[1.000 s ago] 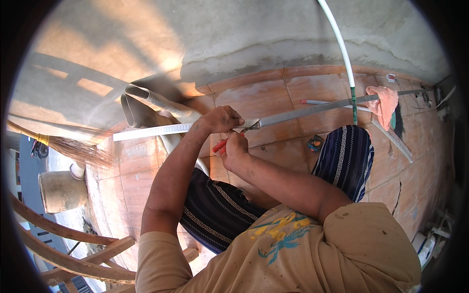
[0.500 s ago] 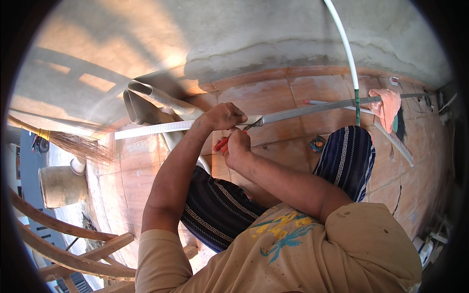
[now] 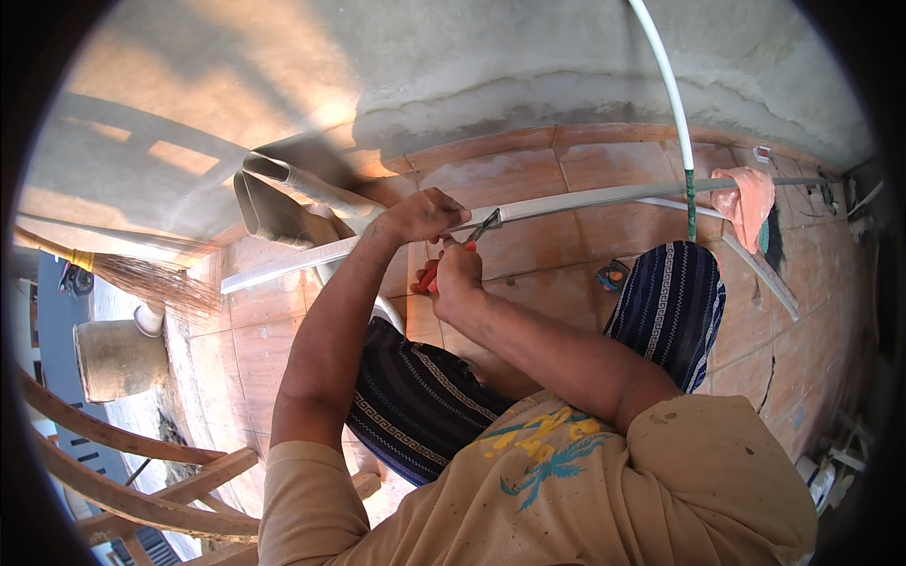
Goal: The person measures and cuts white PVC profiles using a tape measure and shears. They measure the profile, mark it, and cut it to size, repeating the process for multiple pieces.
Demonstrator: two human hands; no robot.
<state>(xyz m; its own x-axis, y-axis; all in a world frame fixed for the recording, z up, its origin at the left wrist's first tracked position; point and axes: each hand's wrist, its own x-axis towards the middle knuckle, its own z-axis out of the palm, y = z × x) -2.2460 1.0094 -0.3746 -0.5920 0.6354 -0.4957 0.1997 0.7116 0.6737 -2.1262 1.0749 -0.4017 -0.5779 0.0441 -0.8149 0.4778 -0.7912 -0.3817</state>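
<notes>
- Left hand (image 3: 427, 219): we see its fingers pinching the long, narrow, pale-grey metal strip (image 3: 585, 201) just left of the blades; a slip could, we judge, draw them onto a sharp edge.
- Right hand (image 3: 459, 274): its fingers are wrapped around the red-handled metal snips (image 3: 427, 275), blades at the strip's near edge; a turned wrist might buckle the metal.
- Outward, the strip spans the orange-brown tiled floor (image 3: 528, 255); if its length swung, we would expect its left end to strike the brown-bristled, yellow-bound broom (image 3: 142, 281).

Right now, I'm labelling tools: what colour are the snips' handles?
The handles are red, best in the head view.
</notes>
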